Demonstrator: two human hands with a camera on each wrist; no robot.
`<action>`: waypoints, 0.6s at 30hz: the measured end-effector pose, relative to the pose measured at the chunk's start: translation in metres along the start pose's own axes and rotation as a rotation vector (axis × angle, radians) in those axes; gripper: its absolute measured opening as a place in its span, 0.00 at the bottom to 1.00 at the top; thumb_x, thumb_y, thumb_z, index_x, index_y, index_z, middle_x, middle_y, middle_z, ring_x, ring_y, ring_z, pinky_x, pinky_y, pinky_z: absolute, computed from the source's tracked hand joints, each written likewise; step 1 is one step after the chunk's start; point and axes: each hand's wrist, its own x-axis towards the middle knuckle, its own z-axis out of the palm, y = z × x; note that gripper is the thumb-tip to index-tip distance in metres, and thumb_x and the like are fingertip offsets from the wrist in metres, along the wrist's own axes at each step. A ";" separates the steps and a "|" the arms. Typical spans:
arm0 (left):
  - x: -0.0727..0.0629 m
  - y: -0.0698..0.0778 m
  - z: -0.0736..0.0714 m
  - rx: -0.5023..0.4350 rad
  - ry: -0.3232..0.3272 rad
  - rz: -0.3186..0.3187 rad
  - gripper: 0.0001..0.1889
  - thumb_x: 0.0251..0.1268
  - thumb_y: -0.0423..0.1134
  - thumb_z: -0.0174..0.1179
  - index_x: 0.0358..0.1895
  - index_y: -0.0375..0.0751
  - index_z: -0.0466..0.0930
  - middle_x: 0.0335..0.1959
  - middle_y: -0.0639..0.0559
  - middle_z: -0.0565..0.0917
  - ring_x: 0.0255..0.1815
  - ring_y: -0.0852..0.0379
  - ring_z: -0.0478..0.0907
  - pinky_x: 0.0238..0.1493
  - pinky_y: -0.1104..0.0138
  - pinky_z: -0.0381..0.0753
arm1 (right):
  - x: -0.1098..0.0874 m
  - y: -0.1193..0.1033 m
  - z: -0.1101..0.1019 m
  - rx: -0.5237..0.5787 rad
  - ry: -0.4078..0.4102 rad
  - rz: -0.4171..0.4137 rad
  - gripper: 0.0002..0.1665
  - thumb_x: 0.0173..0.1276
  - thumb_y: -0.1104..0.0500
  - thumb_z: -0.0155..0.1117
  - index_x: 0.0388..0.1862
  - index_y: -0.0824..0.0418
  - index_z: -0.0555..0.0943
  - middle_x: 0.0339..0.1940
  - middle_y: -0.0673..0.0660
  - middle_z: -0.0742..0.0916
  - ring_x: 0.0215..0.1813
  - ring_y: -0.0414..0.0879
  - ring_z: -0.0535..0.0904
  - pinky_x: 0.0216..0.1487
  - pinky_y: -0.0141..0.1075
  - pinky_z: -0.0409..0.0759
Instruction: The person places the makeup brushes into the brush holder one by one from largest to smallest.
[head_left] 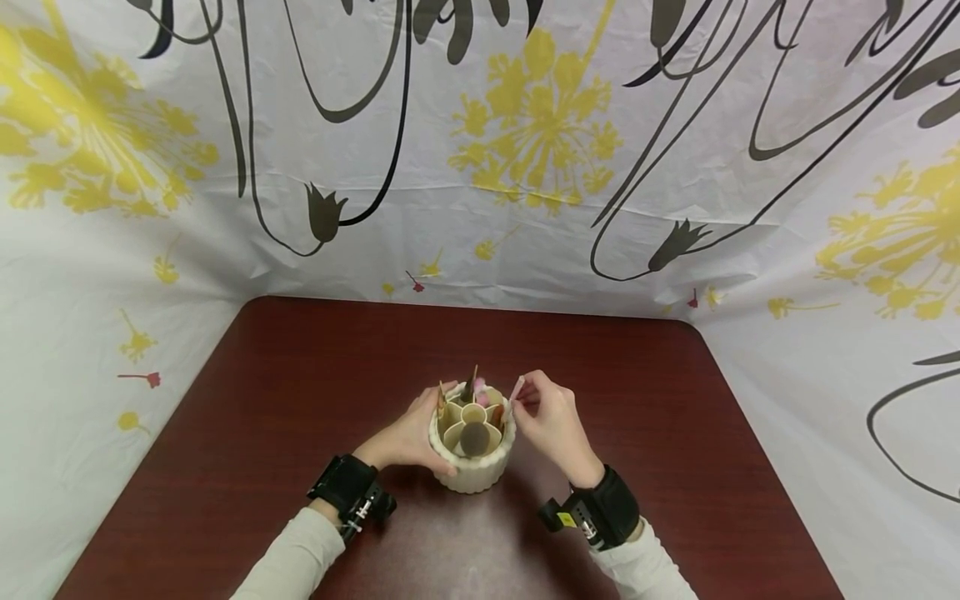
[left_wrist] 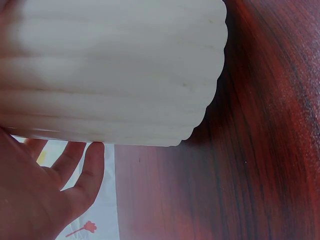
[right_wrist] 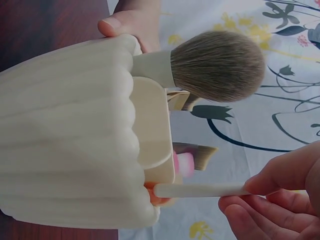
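A cream brush holder [head_left: 474,477] with a scalloped rim and petal-shaped compartments stands on the table. My left hand [head_left: 408,433] grips its left side, thumb at the front and fingers round the back. In the left wrist view the fingers [left_wrist: 92,167] lie against its ribbed wall [left_wrist: 110,75]. My right hand [head_left: 553,417] pinches a slim white stick [right_wrist: 200,190] between thumb and fingers; its rounded lower end overlaps the holder's rim. Inside the holder are a big fluffy makeup brush [right_wrist: 217,66], smaller brushes [right_wrist: 204,157] and a pink-and-white item [right_wrist: 184,164].
The dark red-brown wooden table [head_left: 337,358] has rounded far corners. Behind and beside it hangs a white cloth [head_left: 420,150] with yellow and grey flower prints. Black camera straps [head_left: 609,508] sit on both wrists.
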 end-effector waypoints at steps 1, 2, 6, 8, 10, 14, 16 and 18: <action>0.000 0.000 0.000 0.001 0.002 0.001 0.65 0.17 0.52 0.78 0.68 0.39 0.50 0.63 0.46 0.60 0.62 0.51 0.56 0.58 0.52 0.60 | 0.000 0.000 0.001 0.006 -0.002 -0.003 0.13 0.48 0.75 0.63 0.33 0.66 0.74 0.26 0.55 0.82 0.29 0.43 0.81 0.30 0.29 0.78; 0.000 0.000 0.000 0.004 0.005 0.004 0.65 0.17 0.52 0.78 0.68 0.39 0.50 0.63 0.45 0.60 0.62 0.50 0.56 0.58 0.52 0.60 | 0.000 0.000 0.002 0.010 -0.001 -0.010 0.13 0.48 0.75 0.63 0.32 0.66 0.74 0.26 0.55 0.82 0.29 0.43 0.81 0.30 0.30 0.78; 0.000 0.000 0.000 0.017 0.015 0.014 0.65 0.16 0.52 0.79 0.68 0.39 0.50 0.61 0.45 0.61 0.62 0.49 0.57 0.58 0.51 0.60 | 0.001 0.000 0.005 0.024 -0.001 -0.025 0.13 0.48 0.75 0.63 0.31 0.65 0.74 0.26 0.55 0.83 0.29 0.43 0.81 0.30 0.30 0.78; 0.000 0.000 0.000 0.022 0.020 0.021 0.65 0.16 0.52 0.79 0.68 0.38 0.51 0.61 0.45 0.62 0.61 0.49 0.57 0.58 0.51 0.60 | 0.002 -0.001 0.006 0.024 -0.007 -0.022 0.12 0.48 0.75 0.63 0.31 0.65 0.74 0.26 0.55 0.83 0.29 0.43 0.81 0.30 0.30 0.79; 0.001 0.000 0.000 0.025 0.021 0.020 0.66 0.16 0.52 0.79 0.68 0.38 0.50 0.61 0.45 0.62 0.61 0.49 0.58 0.58 0.51 0.60 | 0.002 -0.002 0.008 0.026 -0.017 -0.012 0.12 0.48 0.75 0.63 0.32 0.65 0.74 0.26 0.55 0.83 0.29 0.43 0.81 0.31 0.30 0.79; 0.001 -0.001 0.001 0.029 0.017 0.012 0.66 0.16 0.53 0.79 0.69 0.39 0.50 0.62 0.46 0.61 0.62 0.49 0.57 0.59 0.52 0.59 | 0.002 -0.002 0.011 0.028 -0.034 0.004 0.12 0.49 0.75 0.63 0.32 0.65 0.74 0.26 0.55 0.83 0.30 0.43 0.81 0.31 0.29 0.79; 0.001 -0.001 0.001 0.030 0.016 0.009 0.66 0.16 0.53 0.79 0.69 0.40 0.50 0.62 0.46 0.61 0.62 0.49 0.57 0.59 0.52 0.59 | 0.002 -0.002 0.013 0.028 -0.039 0.006 0.12 0.49 0.75 0.63 0.32 0.65 0.75 0.26 0.55 0.83 0.29 0.43 0.81 0.31 0.29 0.78; 0.000 -0.001 0.001 0.031 0.017 0.009 0.66 0.16 0.53 0.79 0.69 0.41 0.50 0.62 0.46 0.61 0.62 0.49 0.57 0.59 0.52 0.59 | 0.002 -0.002 0.014 0.030 -0.043 0.008 0.12 0.49 0.75 0.64 0.32 0.65 0.75 0.26 0.55 0.83 0.29 0.43 0.82 0.30 0.28 0.78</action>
